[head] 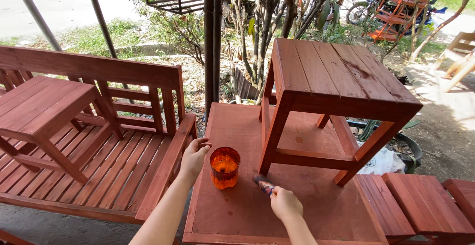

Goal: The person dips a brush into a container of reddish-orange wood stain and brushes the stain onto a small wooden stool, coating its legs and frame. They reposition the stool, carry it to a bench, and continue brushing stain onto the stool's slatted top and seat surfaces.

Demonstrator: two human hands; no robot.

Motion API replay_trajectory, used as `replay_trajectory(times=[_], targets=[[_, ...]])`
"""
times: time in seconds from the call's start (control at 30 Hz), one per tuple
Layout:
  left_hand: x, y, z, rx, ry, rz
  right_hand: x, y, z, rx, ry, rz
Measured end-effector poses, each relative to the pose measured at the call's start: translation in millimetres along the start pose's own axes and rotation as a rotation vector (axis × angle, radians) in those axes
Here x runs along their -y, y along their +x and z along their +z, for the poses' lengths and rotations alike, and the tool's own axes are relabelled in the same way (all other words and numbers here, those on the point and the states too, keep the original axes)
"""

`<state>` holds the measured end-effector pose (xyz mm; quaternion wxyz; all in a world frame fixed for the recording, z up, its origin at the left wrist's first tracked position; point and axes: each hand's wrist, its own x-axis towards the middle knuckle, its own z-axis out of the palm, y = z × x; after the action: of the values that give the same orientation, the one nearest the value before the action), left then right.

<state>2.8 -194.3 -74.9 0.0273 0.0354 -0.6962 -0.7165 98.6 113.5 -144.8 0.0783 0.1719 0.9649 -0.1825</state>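
A flat reddish-brown board (237,215) serves as the work surface, and on its far half stands a small slatted wooden table (336,76), stained the same red-brown. Near the board's left edge, about midway along it, sits an orange translucent cup (224,167) with stain in the bottom.

The right hand (285,204) is closed around the handle of a paintbrush (263,184); the fingers wrap it fully, and the bristle end pokes out toward the upper left. The brush's long axis runs diagonally from the hand toward the cup, with the bristles lying low on the board, just right of the cup's base and just short of the table's near left leg (273,136). Whether the bristles actually touch the board is hard to tell from this angle.

The left hand (194,157) hovers at the board's left edge, fingers loosely curled and holding nothing, just beside the cup on its left but apart from it. Of the two hands, the left is the nearer to the cup; the right, with the brush, is nearer the table leg.

Left of the board stands a slatted bench (99,141) with a small stool (42,109) on its seat.
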Motion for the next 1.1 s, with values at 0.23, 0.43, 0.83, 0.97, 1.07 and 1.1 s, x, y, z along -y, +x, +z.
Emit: replay_trajectory(times=[0.23,0.43,0.83,0.97,1.07,1.1], targets=[[-36.6,-5.9,-6.3,-0.002,0.028,0.076,25.4,-28.5,-90.3,-0.179,-0.048,-0.063],[-61.3,-24.1,-2.4,0.027,-0.024,0.173,41.8,-76.6,-175.2,-0.435,-0.023,-0.229],[-75.8,-52.6,12.3,0.071,-0.06,0.162,-6.6,-112.5,-229.5,-0.712,0.159,-0.226],[-65.8,-49.5,11.2,0.059,-0.072,0.113,-34.3,-87.4,-178.2,-0.511,-0.034,-0.028],[-60.3,-45.3,17.0,0.032,0.008,0.079,-33.0,-50.4,-152.0,-0.565,-0.05,-0.118],[-58.9,-44.2,20.0,0.037,-0.009,0.072,-28.0,-40.9,-140.2,-0.573,-0.047,-0.144]])
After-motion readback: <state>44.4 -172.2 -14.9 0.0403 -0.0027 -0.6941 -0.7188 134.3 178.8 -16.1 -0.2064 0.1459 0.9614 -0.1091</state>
